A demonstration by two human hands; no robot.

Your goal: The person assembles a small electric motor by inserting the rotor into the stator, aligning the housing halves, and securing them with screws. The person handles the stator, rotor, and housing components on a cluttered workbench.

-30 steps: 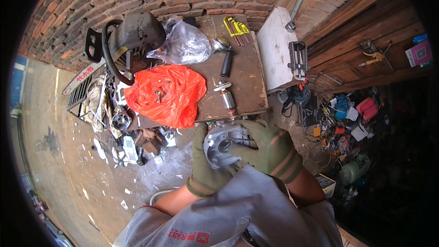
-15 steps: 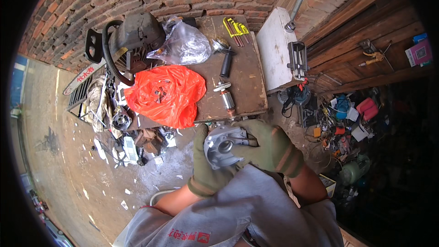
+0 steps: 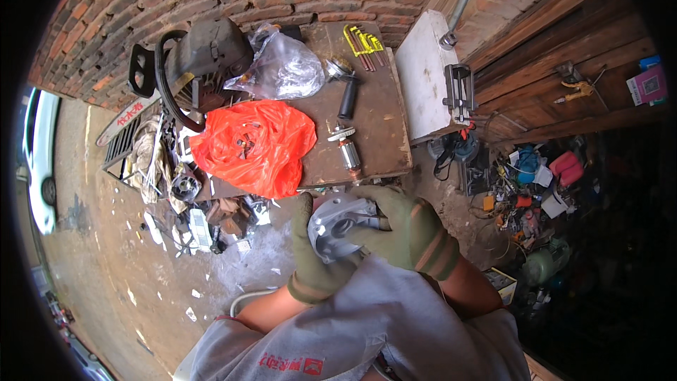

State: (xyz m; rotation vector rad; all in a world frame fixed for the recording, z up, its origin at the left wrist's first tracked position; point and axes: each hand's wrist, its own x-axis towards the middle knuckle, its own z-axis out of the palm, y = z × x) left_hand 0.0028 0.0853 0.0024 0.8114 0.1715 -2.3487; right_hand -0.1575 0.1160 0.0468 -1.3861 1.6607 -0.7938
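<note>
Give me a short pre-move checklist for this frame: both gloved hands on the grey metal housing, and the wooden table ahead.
1. Left hand in olive green glove grips the round grey metal housing from the left: ok.
2. Right hand in matching glove covers its right side: ok.
3. Housing held clear of the brown wooden table: ok.
4. Bare spot on the table near the orange plastic bag: ok, at the right edge.
5. Small ribbed motor rotor lying steady: ok.
6. Loose parts inside the housing: cannot tell.
</note>
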